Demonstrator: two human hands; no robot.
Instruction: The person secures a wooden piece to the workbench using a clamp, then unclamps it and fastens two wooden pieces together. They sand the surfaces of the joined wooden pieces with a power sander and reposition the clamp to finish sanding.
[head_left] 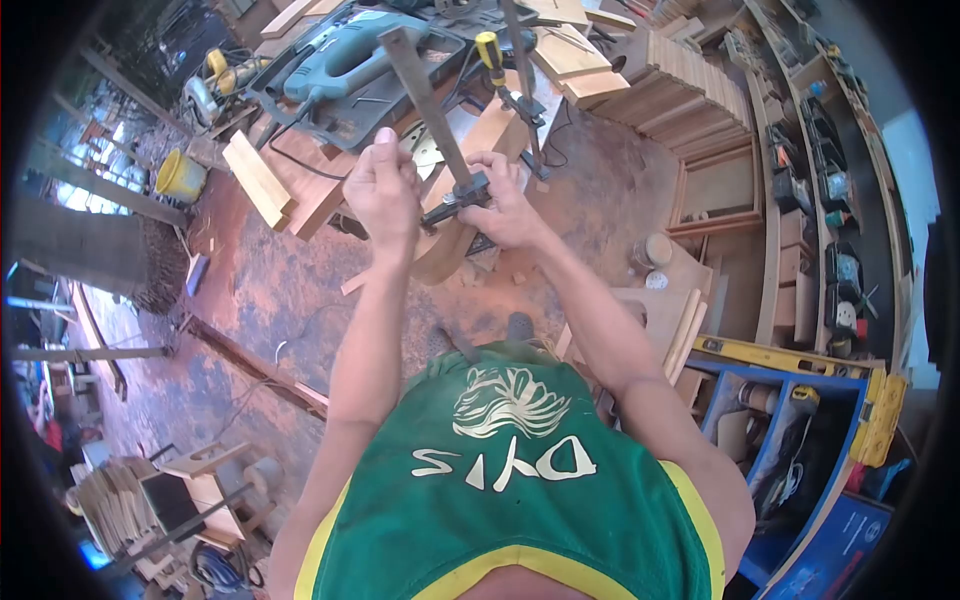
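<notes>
My right hand [503, 207] grips the sliding jaw of a metal bar clamp [428, 105], its fingers wrapped round the jaw. The clamp's long flat bar tilts up and away to the left. Just left of the jaw, my left hand [385, 190] is closed with its thumb pointing up; whatever its fingers may hold is hidden. Below the jaw, the near end of a wooden piece [442, 262] sticks out towards me. A second clamp [525, 105] stands farther along the wood, near a yellow-and-black handle [490, 52].
A teal power tool [355, 55] lies in an open case on the bench. Boards [258, 185] jut from the bench's left side. Stacked wood strips [690, 95] and shelves [800, 230] stand at right, with a yellow level [780, 357] nearer me. A yellow bucket [180, 175] is at left.
</notes>
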